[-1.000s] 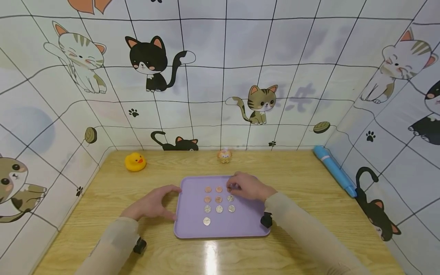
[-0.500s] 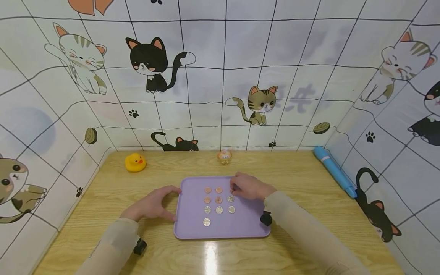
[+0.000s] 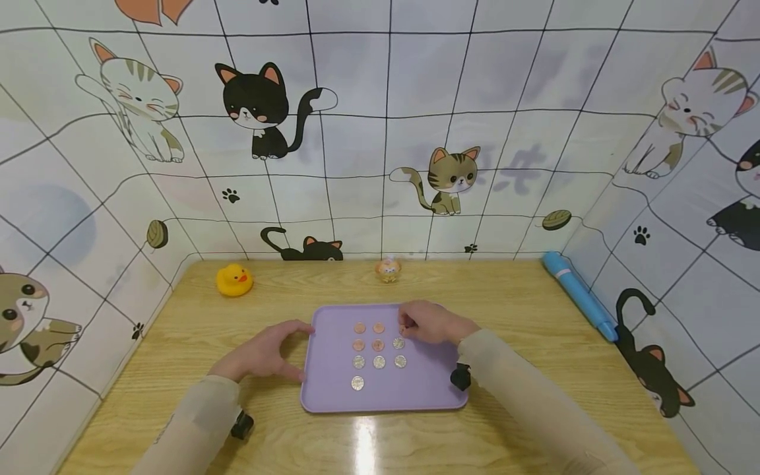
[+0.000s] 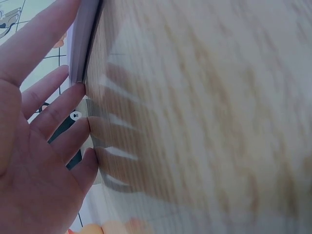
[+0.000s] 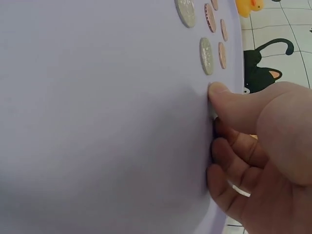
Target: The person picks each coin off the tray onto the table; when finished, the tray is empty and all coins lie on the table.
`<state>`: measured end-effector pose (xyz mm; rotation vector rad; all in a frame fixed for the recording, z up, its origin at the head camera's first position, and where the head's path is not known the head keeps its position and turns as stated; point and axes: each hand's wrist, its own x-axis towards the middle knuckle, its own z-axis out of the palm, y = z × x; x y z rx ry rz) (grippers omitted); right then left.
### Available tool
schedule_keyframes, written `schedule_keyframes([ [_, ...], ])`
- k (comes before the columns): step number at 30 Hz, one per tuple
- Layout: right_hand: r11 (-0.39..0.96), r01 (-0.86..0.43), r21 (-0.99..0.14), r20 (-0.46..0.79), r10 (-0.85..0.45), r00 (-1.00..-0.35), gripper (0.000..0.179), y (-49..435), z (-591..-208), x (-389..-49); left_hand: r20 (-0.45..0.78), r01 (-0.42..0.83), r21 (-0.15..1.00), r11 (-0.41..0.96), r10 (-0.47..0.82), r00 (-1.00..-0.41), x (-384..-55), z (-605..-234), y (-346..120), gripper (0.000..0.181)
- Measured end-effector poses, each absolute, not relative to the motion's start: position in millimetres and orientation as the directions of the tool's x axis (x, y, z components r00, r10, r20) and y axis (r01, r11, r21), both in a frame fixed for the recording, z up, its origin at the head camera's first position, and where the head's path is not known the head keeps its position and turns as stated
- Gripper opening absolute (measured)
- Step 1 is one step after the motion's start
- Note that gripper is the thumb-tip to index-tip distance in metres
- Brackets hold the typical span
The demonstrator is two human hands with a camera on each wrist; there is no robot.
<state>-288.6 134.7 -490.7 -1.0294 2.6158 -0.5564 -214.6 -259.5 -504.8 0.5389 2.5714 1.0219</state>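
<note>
A lilac tray (image 3: 332, 396) lies on the wooden table, bearing rows of copper coins (image 3: 378, 345) and silver coins (image 3: 379, 361). At its left rim is my left hand (image 3: 261, 353), thumb and fingers spread with the tips at the edge; the left wrist view shows the fingers fairly straight beside the tray's side (image 4: 85, 39). My right hand (image 3: 430, 322) is low over the tray's back right part, fingers curled, thumb and finger pinching a coin mostly hidden by them. Close to its thumb in the right wrist view lie a silver coin (image 5: 206, 56) and a copper coin (image 5: 222, 55).
A yellow rubber duck (image 3: 234, 280) sits at the back left of the table. A small round figurine (image 3: 388, 269) stands at the back middle, and a thick blue pen-shaped object (image 3: 578, 297) lies along the right edge. Cat-printed sheeting (image 3: 356, 145) encloses the table.
My right hand has shifted slightly to the right, and the copper coin that showed at its fingertips is now mostly out of sight. The left hand, tray and other coins stay put.
</note>
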Motion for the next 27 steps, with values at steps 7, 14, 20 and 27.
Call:
schedule_keyframes([
  [7,0.631,-0.533,-0.563,-0.064,-0.676,-0.734,0.012,143,-493,-290,-0.163,0.209,0.713,0.669,0.448,-0.879,-215,-504,-258,0.091],
  [14,0.614,-0.448,-0.65,-0.059,-0.628,-0.776,0.01,154,-495,-292,-0.162,0.222,0.706,0.673,0.458,-0.874,-216,-504,-259,0.092],
  [20,0.578,-0.407,-0.708,-0.028,-0.598,-0.801,0.01,164,-495,-287,-0.142,0.25,0.7,0.669,0.473,-0.869,-215,-503,-260,0.092],
  [27,0.558,-0.389,-0.733,-0.012,-0.583,-0.813,0.01,182,-491,-281,-0.147,0.24,0.709,0.663,0.472,-0.869,-212,-503,-260,0.09],
])
